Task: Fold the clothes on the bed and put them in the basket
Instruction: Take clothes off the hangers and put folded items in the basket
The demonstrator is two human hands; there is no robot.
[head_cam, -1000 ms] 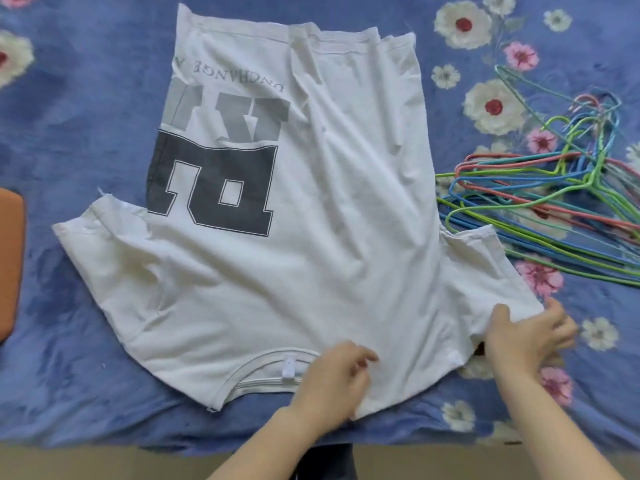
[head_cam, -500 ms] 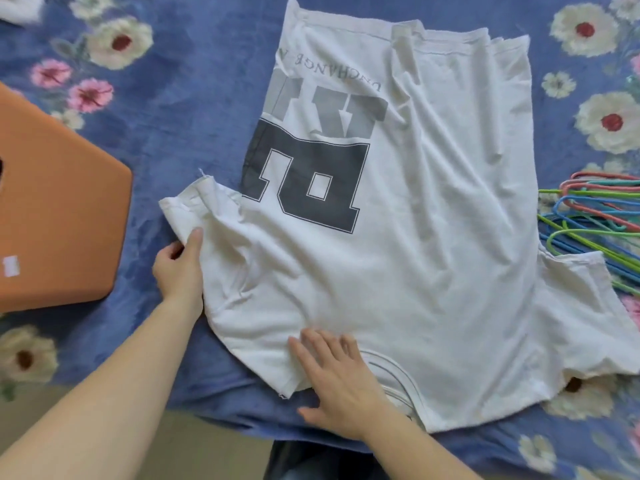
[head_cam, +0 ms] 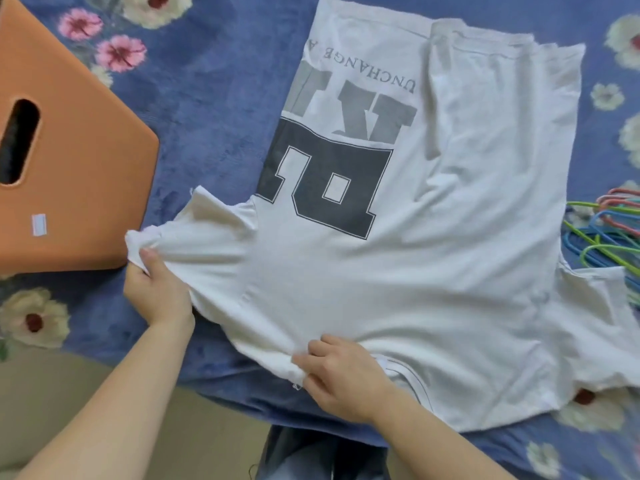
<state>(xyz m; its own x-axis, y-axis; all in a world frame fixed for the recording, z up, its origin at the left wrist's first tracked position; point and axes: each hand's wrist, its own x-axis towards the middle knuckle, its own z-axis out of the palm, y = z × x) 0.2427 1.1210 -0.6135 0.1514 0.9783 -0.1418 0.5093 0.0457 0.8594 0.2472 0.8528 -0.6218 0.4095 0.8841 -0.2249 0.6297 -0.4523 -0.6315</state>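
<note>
**On the bed, two hands at the near edge of a white shirt**

Across the blue flowered bed cover [head_cam: 214, 109] a white shirt [head_cam: 433, 289] lies spread out, print side up, with its collar [head_cam: 414, 375] toward the person and its hem at the far end. The dark block letter and the grey lettering on it read upside down from this side. One long crease runs down the shirt from the hem, to the right of the print.

At the shirt's left sleeve [head_cam: 211, 233] the left hand [head_cam: 157, 289] grips the bunched end of the cloth, thumb on top and fingers curled beneath, so that the sleeve is drawn out sideways and stretched. At the shirt's near edge, just left of the collar, the right hand [head_cam: 343, 375] has its fingers curled and pinches a gathered fold of the shoulder.

Left of the shirt stands an orange basket [head_cam: 79, 168], showing one wall with a handle slot and a small white sticker; its corner is just beside the pulled sleeve. Right of the shirt, near the other sleeve, lies a heap of coloured hangers [head_cam: 606, 230] in green, blue and pink.
</note>
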